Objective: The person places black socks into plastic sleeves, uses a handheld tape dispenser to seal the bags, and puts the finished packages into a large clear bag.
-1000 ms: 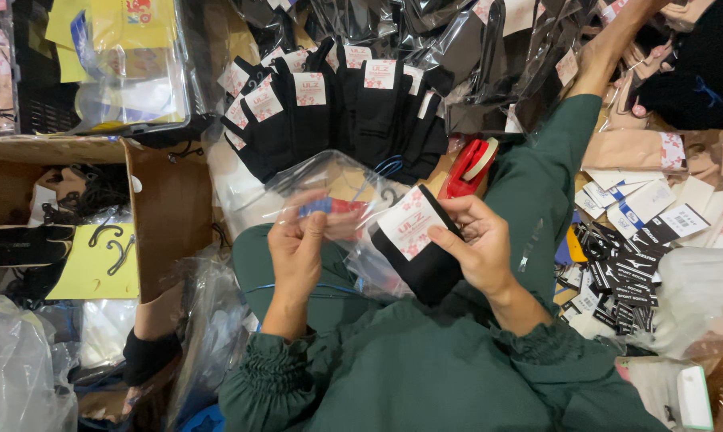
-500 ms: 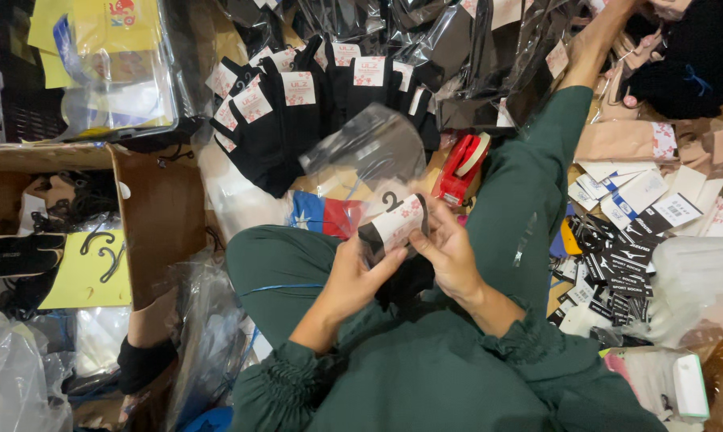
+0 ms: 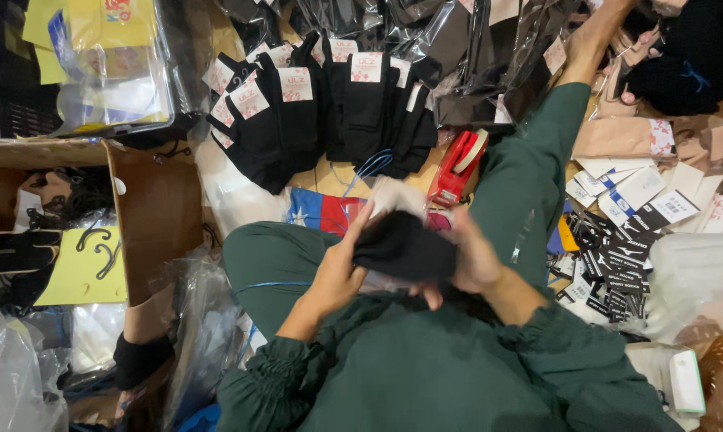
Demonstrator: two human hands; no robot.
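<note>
I sit on the floor in dark green clothes, one leg stretched out to the upper right. Both hands hold a folded pair of black socks (image 3: 405, 250) just above my lap. My left hand (image 3: 339, 270) grips its left end with the thumb on top. My right hand (image 3: 472, 258) wraps around its right end. The white label end (image 3: 400, 196) of the pair points away from me. Beyond my hands a fan of black sock pairs (image 3: 313, 108) with pale card labels lies on the floor.
A red tape dispenser (image 3: 458, 166) lies by my outstretched leg. An open cardboard box (image 3: 149, 212) with black hangers stands at left. Clear plastic bags (image 3: 465, 48) pile at the top. Beige socks (image 3: 625, 138) and black-and-white label cards (image 3: 613, 260) lie at right.
The clear plastic bag has left my hands. I have turned the black sock pair flat and lowered it toward my lap, hands now closed on both ends.
</note>
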